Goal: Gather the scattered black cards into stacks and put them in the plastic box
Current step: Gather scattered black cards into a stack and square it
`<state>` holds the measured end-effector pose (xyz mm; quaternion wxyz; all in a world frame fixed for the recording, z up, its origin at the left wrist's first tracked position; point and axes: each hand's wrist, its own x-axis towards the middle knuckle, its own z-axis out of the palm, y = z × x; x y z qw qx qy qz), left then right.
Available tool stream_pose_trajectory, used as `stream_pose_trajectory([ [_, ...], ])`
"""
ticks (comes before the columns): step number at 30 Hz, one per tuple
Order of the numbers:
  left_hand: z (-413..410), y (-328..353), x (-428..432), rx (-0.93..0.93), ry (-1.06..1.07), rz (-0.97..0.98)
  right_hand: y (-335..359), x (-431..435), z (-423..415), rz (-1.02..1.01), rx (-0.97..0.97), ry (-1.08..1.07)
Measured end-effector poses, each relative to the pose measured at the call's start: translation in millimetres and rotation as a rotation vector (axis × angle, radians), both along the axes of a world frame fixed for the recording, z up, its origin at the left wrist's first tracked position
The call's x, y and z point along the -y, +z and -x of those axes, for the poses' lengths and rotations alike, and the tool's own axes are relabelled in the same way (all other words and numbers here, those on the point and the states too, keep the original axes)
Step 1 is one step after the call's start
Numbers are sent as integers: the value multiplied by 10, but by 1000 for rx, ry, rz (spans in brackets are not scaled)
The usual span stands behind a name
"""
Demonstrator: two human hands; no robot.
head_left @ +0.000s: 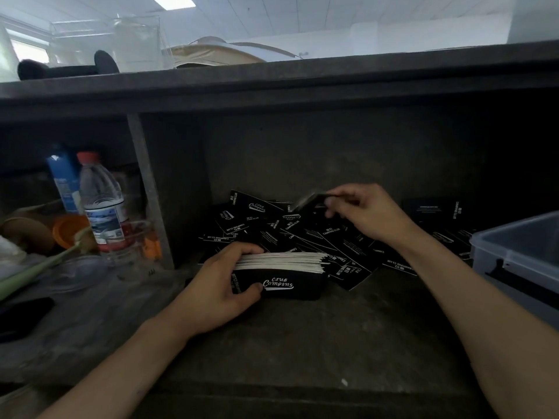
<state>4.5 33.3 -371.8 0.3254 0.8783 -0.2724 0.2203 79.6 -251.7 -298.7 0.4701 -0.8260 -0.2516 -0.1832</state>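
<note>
Black cards [305, 234] with white lettering lie fanned and overlapping across the back of a dark grey shelf [302, 337], spreading from the middle towards the right. The left hand [216, 293] is wrapped around a thick stack [281, 272] of them standing on edge near the front of the heap, thumb pressed on the printed face, fingers curled over the far side. The right hand [367, 214] hovers above the pile with its fingertips pinched on a single card [311, 199], which is blurred and lifted clear of the others. A translucent plastic box [520, 252] sits at the right edge, just beside the outermost cards. In the compartment to the left stand a water bottle [102, 204] with a red cap and a blue carton [62, 179].
</note>
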Motion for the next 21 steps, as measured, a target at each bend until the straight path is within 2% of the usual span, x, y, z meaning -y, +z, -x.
stream_pose_trajectory([
  [3,1,-1,2,2,13,-6,-11,19,-31,242,187,-100],
  [6,-4,-7,1,2,30,-2,-10,0,-21,319,246,-98],
  [9,-20,-35,-22,-28,44,3,-96,-148,43,306,73,75],
  [11,-33,-40,-37,-28,39,6,-208,-308,105,200,-63,166],
  [13,-28,-32,-33,-33,11,11,-280,-448,149,135,-114,184],
  [16,-12,-13,-12,-43,-22,6,-247,-462,99,-38,-321,182],
  [17,-11,-15,-9,-46,-31,10,-232,-406,47,-103,-342,119],
  [18,-10,-16,-5,-44,-39,15,-216,-320,-22,-90,-281,-18],
  [20,-16,-23,-11,-36,-48,15,-196,-98,-112,261,-109,-394],
  [21,-20,-26,-14,-37,-51,12,-202,-24,-103,452,-113,-509],
])
